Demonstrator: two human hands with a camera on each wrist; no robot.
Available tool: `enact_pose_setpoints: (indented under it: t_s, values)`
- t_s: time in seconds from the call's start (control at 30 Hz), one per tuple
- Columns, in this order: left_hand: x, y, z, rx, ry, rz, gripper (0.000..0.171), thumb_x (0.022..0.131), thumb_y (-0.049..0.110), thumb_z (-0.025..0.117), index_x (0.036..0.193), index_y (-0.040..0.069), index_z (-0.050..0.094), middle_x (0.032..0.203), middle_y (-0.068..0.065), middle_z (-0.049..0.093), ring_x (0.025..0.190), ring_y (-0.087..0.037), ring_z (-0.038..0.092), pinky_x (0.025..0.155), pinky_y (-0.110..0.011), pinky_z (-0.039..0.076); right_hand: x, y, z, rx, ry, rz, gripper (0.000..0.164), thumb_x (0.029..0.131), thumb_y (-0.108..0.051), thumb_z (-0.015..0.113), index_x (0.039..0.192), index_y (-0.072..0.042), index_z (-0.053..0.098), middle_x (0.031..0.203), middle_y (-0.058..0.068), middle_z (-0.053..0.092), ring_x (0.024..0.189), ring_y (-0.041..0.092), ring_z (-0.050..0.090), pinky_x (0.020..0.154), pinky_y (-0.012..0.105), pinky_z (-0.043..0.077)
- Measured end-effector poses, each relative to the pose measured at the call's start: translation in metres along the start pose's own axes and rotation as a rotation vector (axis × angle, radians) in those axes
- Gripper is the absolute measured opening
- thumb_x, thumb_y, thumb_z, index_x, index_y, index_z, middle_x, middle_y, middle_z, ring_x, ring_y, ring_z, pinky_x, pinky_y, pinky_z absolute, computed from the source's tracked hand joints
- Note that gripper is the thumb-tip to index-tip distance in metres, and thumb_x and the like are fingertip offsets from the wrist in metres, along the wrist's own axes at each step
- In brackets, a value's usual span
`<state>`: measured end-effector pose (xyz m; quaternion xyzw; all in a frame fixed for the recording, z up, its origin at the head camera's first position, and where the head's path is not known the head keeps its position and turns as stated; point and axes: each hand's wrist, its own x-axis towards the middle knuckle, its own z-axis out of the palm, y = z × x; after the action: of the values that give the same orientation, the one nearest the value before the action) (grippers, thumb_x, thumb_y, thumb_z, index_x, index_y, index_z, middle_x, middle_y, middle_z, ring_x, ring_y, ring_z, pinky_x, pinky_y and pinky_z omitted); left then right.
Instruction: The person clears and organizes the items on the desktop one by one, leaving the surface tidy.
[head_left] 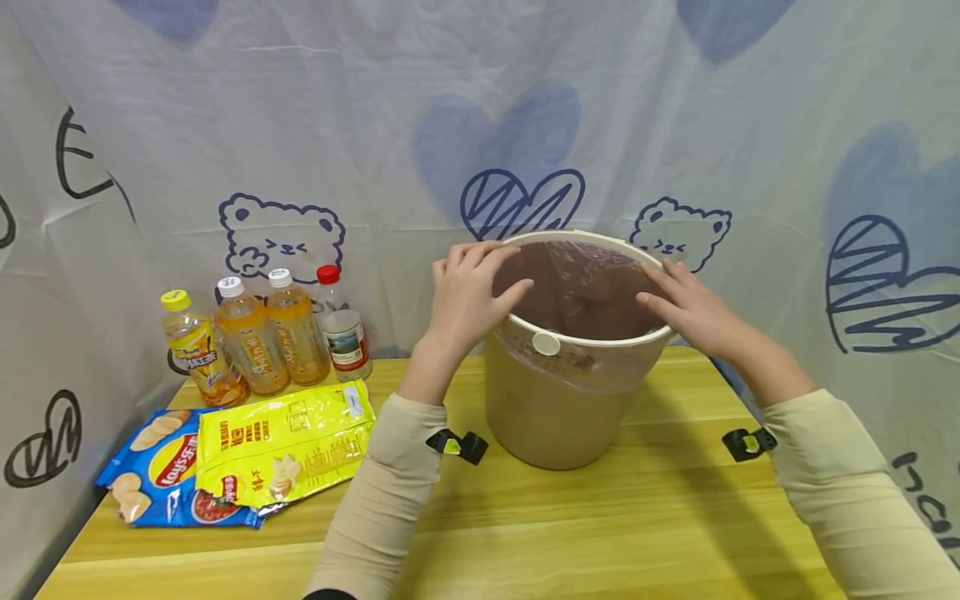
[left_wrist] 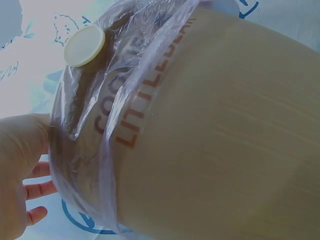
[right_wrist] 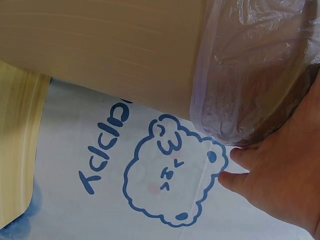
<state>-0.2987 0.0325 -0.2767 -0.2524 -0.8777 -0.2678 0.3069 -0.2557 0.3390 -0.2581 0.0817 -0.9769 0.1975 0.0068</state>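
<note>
A tan trash bin [head_left: 558, 417] stands upright on the table, with a white rim ring [head_left: 615, 341] and a round white button [head_left: 546, 343] at its front. Thin clear plastic bag [left_wrist: 107, 165] lines it and folds down over the outside of the upper wall. My left hand [head_left: 470, 292] rests at the left of the rim, thumb reaching over the opening and fingers spread. Across from it, my right hand [head_left: 697, 310] lies at the right of the rim, thumb also over the opening. Some right fingertips [right_wrist: 233, 181] show outside the bag.
Left of the bin stand a yellow-capped bottle [head_left: 201, 354], two white-capped bottles [head_left: 253, 350] and a red-capped bottle [head_left: 347, 337]. In front of them, a yellow chip bag [head_left: 288, 442] overlaps a blue chip bag [head_left: 161, 471] on the wooden table [head_left: 540, 533]. A patterned curtain [head_left: 405, 100] hangs behind.
</note>
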Motion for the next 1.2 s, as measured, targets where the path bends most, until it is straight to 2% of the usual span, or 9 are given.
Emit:
enact_pose_setpoints:
  t_s: [0.6,0.87,1.2]
  values:
    - [-0.032,-0.022,-0.022,0.027,0.082,0.015,0.043,0.089,0.041,0.068,0.125,0.018,0.065,0.13,-0.003,0.062,0.119,-0.026,0.049,0.093,-0.049,0.034,0.001,0.001,0.0,0.003,-0.015,-0.007,0.07,0.102,-0.052,0.031,0.158,-0.017,0.007,0.163,0.02,-0.009,0.148,0.047,-0.008,0.109,0.075,0.006]
    - [-0.047,-0.034,-0.028,0.043,0.068,-0.013,0.043,0.089,0.04,0.069,0.127,0.019,0.064,0.131,-0.004,0.061,0.119,-0.027,0.048,0.092,-0.05,0.034,0.0,0.002,0.0,-0.004,-0.016,-0.016,0.069,0.103,-0.05,0.03,0.157,-0.015,0.007,0.162,0.022,-0.01,0.148,0.048,-0.008,0.108,0.076,0.006]
    - [-0.077,-0.055,-0.034,0.106,0.053,-0.046,0.045,0.087,0.038,0.072,0.127,0.018,0.064,0.129,-0.005,0.062,0.116,-0.029,0.049,0.089,-0.05,0.034,0.001,0.002,0.0,0.0,-0.008,-0.02,0.07,0.102,-0.051,0.031,0.157,-0.015,0.007,0.163,0.021,-0.009,0.148,0.047,-0.008,0.108,0.076,0.006]
